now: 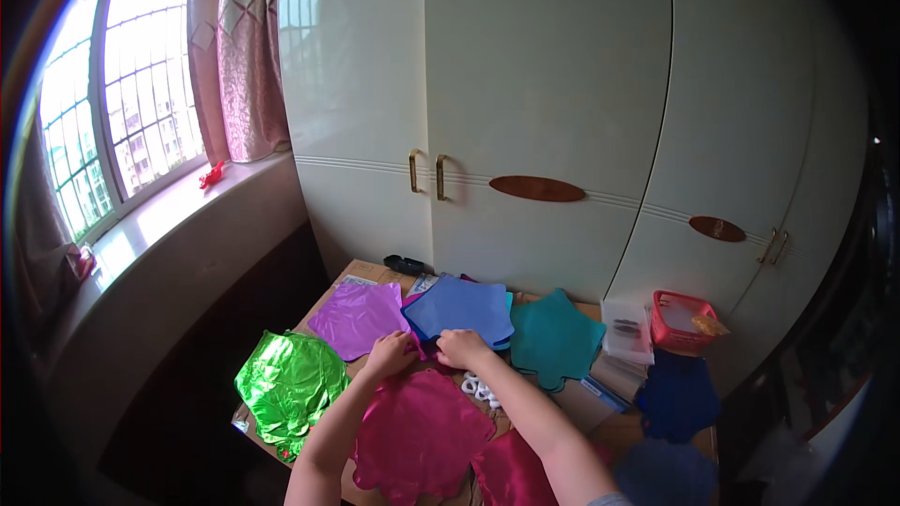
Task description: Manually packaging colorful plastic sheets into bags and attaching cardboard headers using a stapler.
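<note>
My left hand [392, 354] and my right hand [461, 349] are close together over the middle of the cardboard-covered table, fingers curled in. Between them shows a narrow magenta strip, which both seem to pinch. It looks like the upper end of the flat magenta foil balloon [422, 431] spread below my wrists; the fingertips are partly hidden. Just beyond my hands lie a lilac foil balloon [358, 319] on the left and a stack topped by a blue one [464, 307]. White rings [480, 390] lie beside my right forearm.
A crinkled green foil balloon [289, 386] lies left, a teal one [557, 337] right. A darker red piece [516, 473] is under my right forearm. A pink basket [682, 321], clear packets [626, 330] and dark blue foil [677, 398] occupy the right side. A tall cabinet [544, 66] stands behind.
</note>
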The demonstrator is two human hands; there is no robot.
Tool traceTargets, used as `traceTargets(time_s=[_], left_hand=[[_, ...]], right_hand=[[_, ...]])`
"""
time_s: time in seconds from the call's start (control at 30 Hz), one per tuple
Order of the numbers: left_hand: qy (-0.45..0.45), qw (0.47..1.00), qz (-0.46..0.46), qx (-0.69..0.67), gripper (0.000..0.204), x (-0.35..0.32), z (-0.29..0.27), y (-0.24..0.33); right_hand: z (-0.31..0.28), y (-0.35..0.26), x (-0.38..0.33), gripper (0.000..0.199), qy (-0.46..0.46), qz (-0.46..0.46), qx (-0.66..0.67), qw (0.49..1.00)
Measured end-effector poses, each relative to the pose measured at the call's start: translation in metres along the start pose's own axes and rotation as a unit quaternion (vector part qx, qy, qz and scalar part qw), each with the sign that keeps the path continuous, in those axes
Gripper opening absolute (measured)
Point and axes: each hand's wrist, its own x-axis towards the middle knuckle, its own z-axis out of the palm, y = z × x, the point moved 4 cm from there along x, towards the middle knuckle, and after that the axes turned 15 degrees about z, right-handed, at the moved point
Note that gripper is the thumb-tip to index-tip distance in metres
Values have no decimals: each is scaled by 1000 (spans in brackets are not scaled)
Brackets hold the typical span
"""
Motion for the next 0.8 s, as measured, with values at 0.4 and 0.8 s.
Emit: traceTargets(time_s=[0.4, 0.8], left_hand=[[67, 997, -25, -17, 29, -3, 0, 5], [61, 976, 161, 135, 25, 6, -6, 32]], right_hand=[[1, -9, 10, 18, -32, 172, 132, 976], [29, 32, 18, 24, 8, 324, 384, 865]])
